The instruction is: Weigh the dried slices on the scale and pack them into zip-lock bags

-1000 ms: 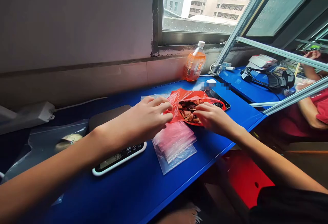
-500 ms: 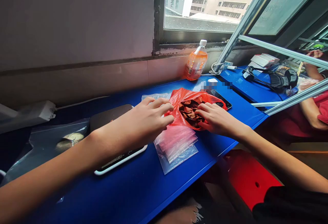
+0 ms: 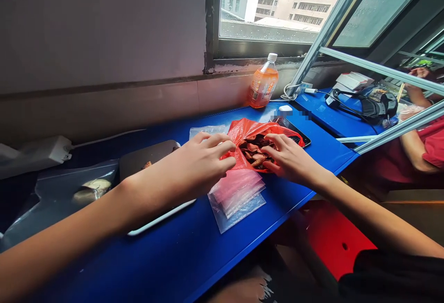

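Two bare hands work at a red plastic bag (image 3: 243,129) at the centre of the frame, on a blue table (image 3: 166,256). The bag lies with its mouth open, showing many brown, dried-looking pieces (image 3: 256,157). The right hand (image 3: 289,157) is at the right side of that mouth, thumb and fingers parted over the pieces — nothing is visibly pinched between them. The left hand (image 3: 210,155) curls at the bag's left edge; whether it grips the plastic, I cannot tell.

As for progress, the bag is opened, and a small brown piece (image 3: 147,164) sits on a dark, flat scale (image 3: 133,159) left of centre, partly hidden by the left forearm. Most of the visible pieces remain in the bag. Just below it, a stack of clear plastic bags (image 3: 239,196) lies flat — seemingly unfilled.
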### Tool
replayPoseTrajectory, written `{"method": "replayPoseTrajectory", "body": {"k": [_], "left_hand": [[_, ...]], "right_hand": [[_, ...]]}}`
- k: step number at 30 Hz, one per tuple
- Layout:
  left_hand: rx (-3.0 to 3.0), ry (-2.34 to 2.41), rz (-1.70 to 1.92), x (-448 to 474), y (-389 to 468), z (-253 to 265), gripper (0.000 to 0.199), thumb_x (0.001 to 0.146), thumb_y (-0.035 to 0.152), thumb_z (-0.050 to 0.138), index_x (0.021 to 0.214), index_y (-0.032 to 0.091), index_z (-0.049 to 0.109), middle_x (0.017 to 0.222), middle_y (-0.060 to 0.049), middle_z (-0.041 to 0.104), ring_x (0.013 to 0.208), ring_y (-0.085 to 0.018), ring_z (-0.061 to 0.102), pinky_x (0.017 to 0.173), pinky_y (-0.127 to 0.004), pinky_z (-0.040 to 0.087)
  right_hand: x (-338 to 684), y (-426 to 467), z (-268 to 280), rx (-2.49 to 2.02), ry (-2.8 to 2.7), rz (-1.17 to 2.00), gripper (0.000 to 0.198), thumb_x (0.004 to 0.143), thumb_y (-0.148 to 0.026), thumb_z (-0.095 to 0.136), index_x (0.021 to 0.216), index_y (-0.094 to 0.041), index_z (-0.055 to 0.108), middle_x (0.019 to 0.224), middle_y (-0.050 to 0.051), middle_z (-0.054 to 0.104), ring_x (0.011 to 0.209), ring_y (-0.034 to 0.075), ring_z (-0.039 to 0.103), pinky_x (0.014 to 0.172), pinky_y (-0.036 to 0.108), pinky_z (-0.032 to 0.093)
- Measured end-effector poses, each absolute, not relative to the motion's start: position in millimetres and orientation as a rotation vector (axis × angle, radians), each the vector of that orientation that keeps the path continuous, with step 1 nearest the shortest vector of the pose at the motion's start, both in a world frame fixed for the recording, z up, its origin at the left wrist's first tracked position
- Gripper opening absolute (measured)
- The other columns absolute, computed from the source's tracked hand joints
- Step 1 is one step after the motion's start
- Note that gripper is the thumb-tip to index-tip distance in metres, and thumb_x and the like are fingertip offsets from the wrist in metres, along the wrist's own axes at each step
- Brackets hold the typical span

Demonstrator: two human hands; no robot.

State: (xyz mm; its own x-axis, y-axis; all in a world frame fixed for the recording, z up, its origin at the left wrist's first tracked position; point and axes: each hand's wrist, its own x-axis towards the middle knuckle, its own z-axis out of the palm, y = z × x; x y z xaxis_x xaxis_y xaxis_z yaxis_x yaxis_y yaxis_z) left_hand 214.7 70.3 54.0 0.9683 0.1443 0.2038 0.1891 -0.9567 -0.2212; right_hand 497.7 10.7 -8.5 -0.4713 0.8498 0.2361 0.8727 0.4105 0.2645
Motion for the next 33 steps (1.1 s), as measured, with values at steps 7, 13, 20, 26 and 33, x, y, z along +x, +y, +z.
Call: {"method": "replayPoseTrajectory", "body": {"k": [7, 13, 20, 26, 33], "left_hand": [[-2.909, -0.284, -0.234, 210, 66, 57, 0.013, 0.084, 0.013, 0.061, 0.094, 0.021, 0.066, 0.123, -0.009, 0.064, 0.117, -0.028, 0.056, 0.093, -0.043, 0.047], [-2.918, -0.314, -0.201, 211, 62, 64, 0.017, 0.083, 0.008, 0.059, 0.093, 0.020, 0.067, 0.121, -0.010, 0.066, 0.117, -0.028, 0.058, 0.093, -0.043, 0.049], [-2.904, -0.284, -0.268, 216, 61, 61, 0.011, 0.085, 0.012, 0.060, 0.089, 0.019, 0.067, 0.122, -0.011, 0.065, 0.116, -0.028, 0.058, 0.093, -0.044, 0.050], [-2.927, -0.322, -0.196, 213, 61, 63, 0.017, 0.084, 0.009, 0.059, 0.094, 0.019, 0.068, 0.126, -0.011, 0.063, 0.121, -0.029, 0.056, 0.096, -0.046, 0.049], [-2.934, -0.315, -0.172, 215, 57, 67, 0.015, 0.087, 0.012, 0.059, 0.097, 0.019, 0.068, 0.122, -0.011, 0.065, 0.118, -0.028, 0.058, 0.096, -0.045, 0.050]], "right_hand": [[497, 19, -9, -1.551, -2.597, -0.515, 0.022, 0.094, -0.022, 0.047, 0.085, -0.014, 0.065, 0.091, 0.011, 0.065, 0.088, 0.022, 0.055, 0.080, 0.035, 0.040], [513, 21, -3, -1.842, -2.233, -0.713, 0.019, 0.092, -0.024, 0.047, 0.086, -0.014, 0.062, 0.083, 0.013, 0.064, 0.078, 0.024, 0.053, 0.068, 0.035, 0.039], [513, 20, -6, -1.821, -2.247, -0.567, 0.016, 0.091, -0.023, 0.047, 0.084, -0.016, 0.059, 0.087, 0.014, 0.065, 0.081, 0.025, 0.055, 0.073, 0.036, 0.043], [533, 26, -12, -1.814, -2.322, -0.152, 0.012, 0.087, -0.021, 0.050, 0.085, -0.017, 0.062, 0.083, 0.008, 0.066, 0.081, 0.021, 0.059, 0.073, 0.033, 0.046], [536, 27, -20, -1.679, -2.392, -0.032, 0.014, 0.086, -0.017, 0.051, 0.089, -0.015, 0.065, 0.085, 0.009, 0.065, 0.082, 0.020, 0.059, 0.072, 0.032, 0.046]]}}
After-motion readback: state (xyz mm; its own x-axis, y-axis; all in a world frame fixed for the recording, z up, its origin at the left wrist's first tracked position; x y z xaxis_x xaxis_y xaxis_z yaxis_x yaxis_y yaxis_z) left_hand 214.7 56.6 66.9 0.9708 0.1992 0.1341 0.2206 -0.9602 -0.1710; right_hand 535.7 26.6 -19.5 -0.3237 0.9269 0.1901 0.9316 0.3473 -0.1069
